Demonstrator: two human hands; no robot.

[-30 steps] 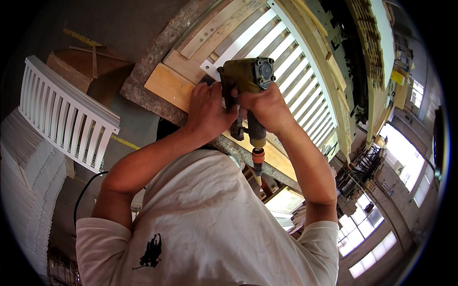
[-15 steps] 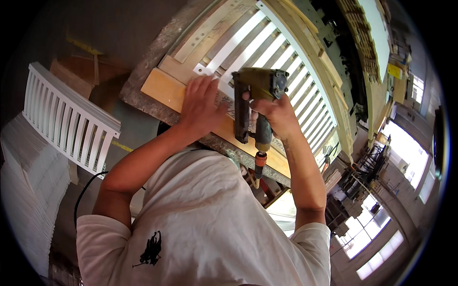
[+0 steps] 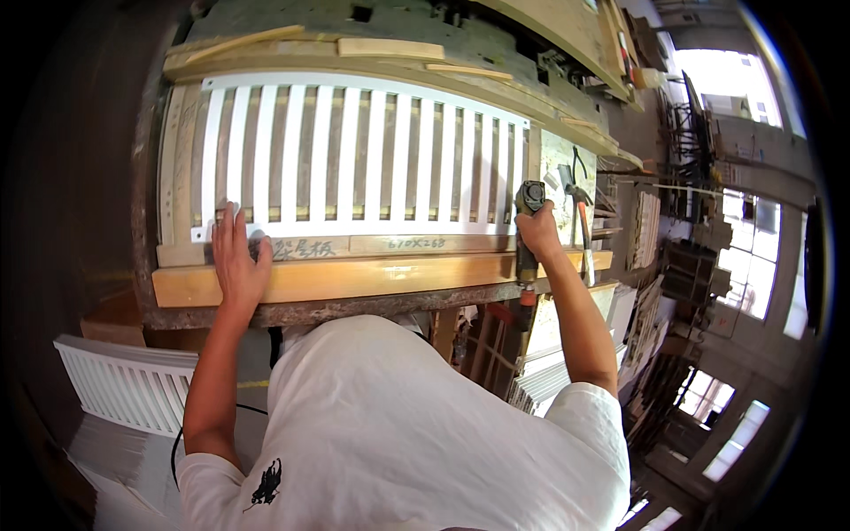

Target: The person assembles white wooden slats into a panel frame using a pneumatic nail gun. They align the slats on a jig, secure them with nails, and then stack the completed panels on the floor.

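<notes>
Slatted panel [image 3: 373, 159] meets outstretched left hand [image 3: 239, 269], beside right hand [image 3: 539, 233] gripping nail gun [image 3: 531, 194]

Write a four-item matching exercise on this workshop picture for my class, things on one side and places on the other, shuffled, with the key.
Things
1. Left hand
2. Nail gun
3. Yellowish wooden strip
4. Second slatted panel

Places
A. Gripped by the right hand
B. Below the bench, at the lower left of the picture
C. At the near left corner of the white slatted panel
D. Along the near edge of the bench

Right pairs: 1-C, 2-A, 3-D, 4-B
</notes>
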